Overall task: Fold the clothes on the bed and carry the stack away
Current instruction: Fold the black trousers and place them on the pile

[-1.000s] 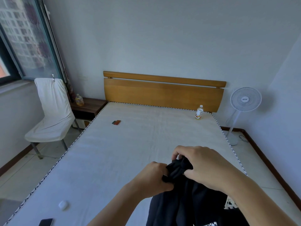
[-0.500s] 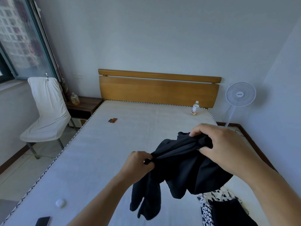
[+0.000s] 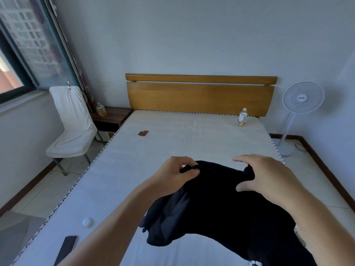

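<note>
A black garment [image 3: 215,204] hangs above the bare white mattress [image 3: 172,146], held up by its top edge. My left hand [image 3: 172,177] pinches the garment's left corner between thumb and fingers. My right hand [image 3: 269,177] grips the right end of the same edge, thumb under the cloth and fingers over it. The cloth droops in folds toward me and to the lower right, where it covers whatever lies beneath.
A drink bottle [image 3: 243,117] stands near the wooden headboard [image 3: 199,96]. A small dark case [image 3: 143,133], a white round object [image 3: 87,222] and a phone [image 3: 66,248] lie on the mattress's left side. A covered chair [image 3: 71,127] and nightstand [image 3: 111,117] stand left, a fan [image 3: 302,100] right.
My hands have spread apart and dropped lower, stretching the garment's top edge out between them. The bunched cloth has opened out into a wider hanging sheet.
</note>
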